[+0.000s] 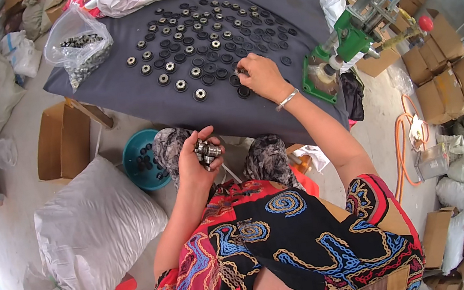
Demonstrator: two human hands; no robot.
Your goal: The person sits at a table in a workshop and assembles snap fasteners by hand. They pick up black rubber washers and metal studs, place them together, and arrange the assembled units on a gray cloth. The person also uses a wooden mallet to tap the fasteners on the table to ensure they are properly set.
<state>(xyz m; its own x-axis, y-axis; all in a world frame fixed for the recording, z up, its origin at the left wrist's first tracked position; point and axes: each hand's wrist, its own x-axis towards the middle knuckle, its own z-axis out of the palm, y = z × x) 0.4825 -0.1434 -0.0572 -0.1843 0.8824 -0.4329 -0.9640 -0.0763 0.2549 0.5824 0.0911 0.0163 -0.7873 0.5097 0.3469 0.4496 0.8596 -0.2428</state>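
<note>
Here, left fingers (206,131) around several bearings (206,152), right fingers (248,65) with unclear grip among dozens of black discs (227,58); one green press (345,36).

- Discs (189,49): across the surface (127,95).
- Bag (85,54): on the surface, left end.
- Press (344,42): at the surface's right end.
- Basin (136,144): below the surface's near edge, small parts (144,159) inside.
- Carton (63,141): left of the basin, behind the sack (96,227).
</note>
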